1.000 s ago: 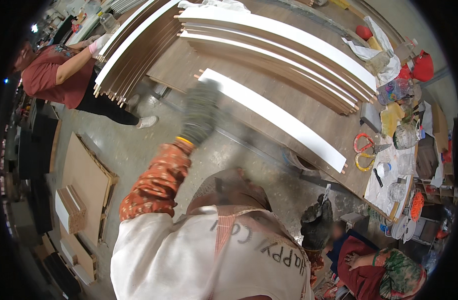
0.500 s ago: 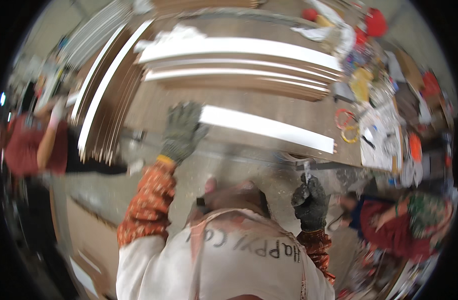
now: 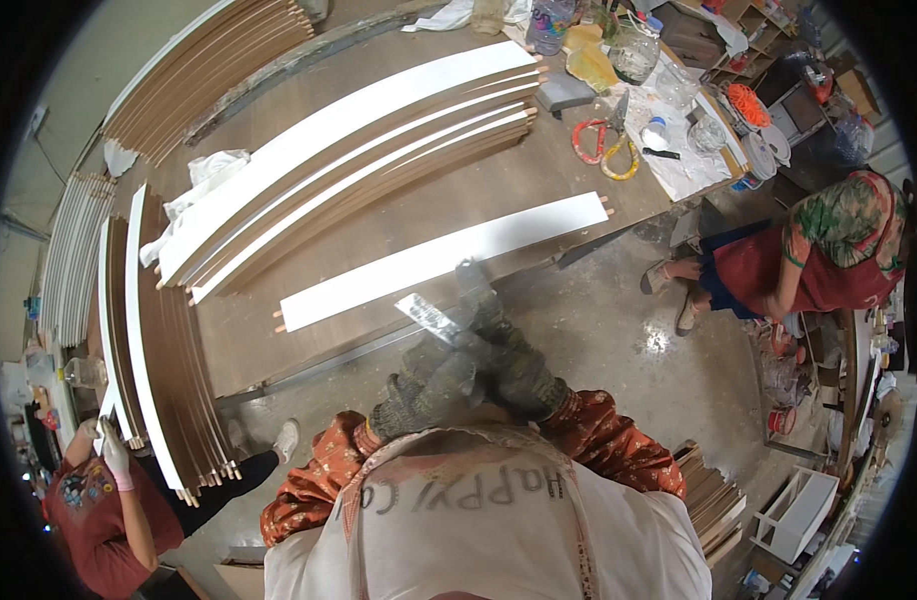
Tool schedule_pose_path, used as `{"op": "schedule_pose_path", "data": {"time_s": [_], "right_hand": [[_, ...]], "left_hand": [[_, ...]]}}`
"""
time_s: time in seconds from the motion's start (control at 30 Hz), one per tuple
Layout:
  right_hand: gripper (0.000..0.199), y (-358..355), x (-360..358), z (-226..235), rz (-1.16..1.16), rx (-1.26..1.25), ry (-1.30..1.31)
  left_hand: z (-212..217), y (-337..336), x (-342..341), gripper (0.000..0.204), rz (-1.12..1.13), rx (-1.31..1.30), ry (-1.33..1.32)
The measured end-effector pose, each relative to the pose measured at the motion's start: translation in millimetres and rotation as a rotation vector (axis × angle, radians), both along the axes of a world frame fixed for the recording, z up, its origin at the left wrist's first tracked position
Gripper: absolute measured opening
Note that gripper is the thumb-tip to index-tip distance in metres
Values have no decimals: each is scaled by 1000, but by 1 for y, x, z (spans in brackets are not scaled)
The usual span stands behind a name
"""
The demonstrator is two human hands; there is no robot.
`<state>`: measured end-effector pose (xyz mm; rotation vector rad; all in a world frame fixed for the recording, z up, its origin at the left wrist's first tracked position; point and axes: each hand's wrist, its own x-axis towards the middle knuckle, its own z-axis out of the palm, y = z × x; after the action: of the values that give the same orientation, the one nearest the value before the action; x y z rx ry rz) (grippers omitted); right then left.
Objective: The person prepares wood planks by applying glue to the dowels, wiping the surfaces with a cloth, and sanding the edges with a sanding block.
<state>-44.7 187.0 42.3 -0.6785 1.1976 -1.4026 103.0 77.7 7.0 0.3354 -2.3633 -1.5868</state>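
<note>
My two hands meet in front of my apron, both in dark grey knit gloves. My right hand (image 3: 509, 355) is closed on a small flat-bladed scraper (image 3: 429, 318), its pale, smeared blade pointing up and left. Against it presses my left hand (image 3: 424, 385); its fingers overlap the right glove and are blurred, so their grip is hidden. Just beyond the hands, a white-faced board (image 3: 449, 255) with wooden dowels at both ends lies along the table's near edge, touched by neither hand.
A stack of white-faced boards (image 3: 349, 120) lies farther back on the table (image 3: 379, 265). More boards (image 3: 144, 330) stand at the left. Red-and-yellow-handled shears (image 3: 604, 148) lie at right near plastic bottles. Co-workers are at the left (image 3: 109, 520) and right (image 3: 829, 250).
My left hand has left the board's end and come back to my body. My right hand has moved inward with the scraper to meet it. The whole view has turned.
</note>
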Motion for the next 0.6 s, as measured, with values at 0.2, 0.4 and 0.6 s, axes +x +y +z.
{"op": "schedule_pose_path", "data": {"time_s": [0.2, 0.4, 0.6], "right_hand": [[45, -4, -43, -24, 52, -223, 703], [41, -35, -170, -4, 258, -176, 1473], [61, -123, -342, 10, 112, -230, 1981]], "left_hand": [[-20, 12, -41, 29, 467, 323, -14], [-12, -14, -51, 43, 625, -719, 146], [-10, -56, -53, 31, 767, -868, -43]]}}
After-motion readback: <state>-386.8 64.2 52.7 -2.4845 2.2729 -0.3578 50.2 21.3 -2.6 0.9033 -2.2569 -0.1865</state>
